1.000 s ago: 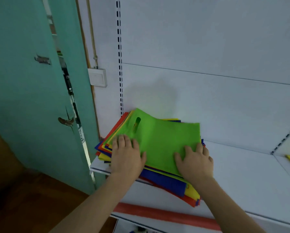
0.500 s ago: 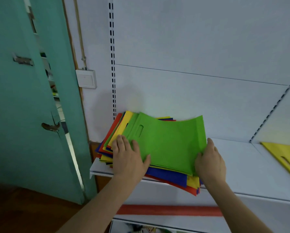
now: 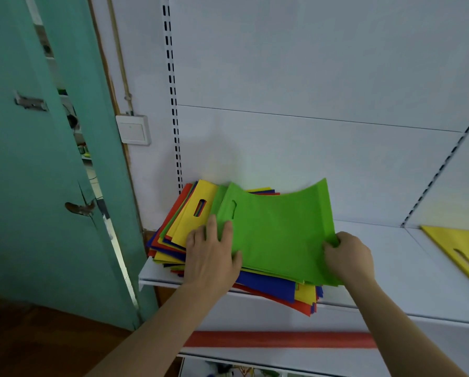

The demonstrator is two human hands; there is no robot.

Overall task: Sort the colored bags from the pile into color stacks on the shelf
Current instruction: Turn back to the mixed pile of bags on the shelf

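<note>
A pile of flat bags (image 3: 279,288) in red, blue, yellow and green lies at the left end of the white shelf (image 3: 402,270). On top is a green bag (image 3: 279,235), its far right corner curled upward. My right hand (image 3: 349,255) grips the green bag's right edge. My left hand (image 3: 210,254) rests flat on the pile's left part, fingers on the green bag's left edge. A yellow bag (image 3: 194,210) with a handle slot shows beneath. A separate yellow bag (image 3: 461,251) lies on the shelf at the far right.
A teal door (image 3: 32,186) stands ajar at the left, close to the shelf end. A white wall switch (image 3: 133,129) sits beside a slotted upright (image 3: 173,104). A red strip (image 3: 279,343) runs along the lower shelf front.
My right hand has taken hold of the green bag's right edge and lifted and slid it rightward, uncovering the yellow bag below. The view has shifted right, showing the far yellow bag.
</note>
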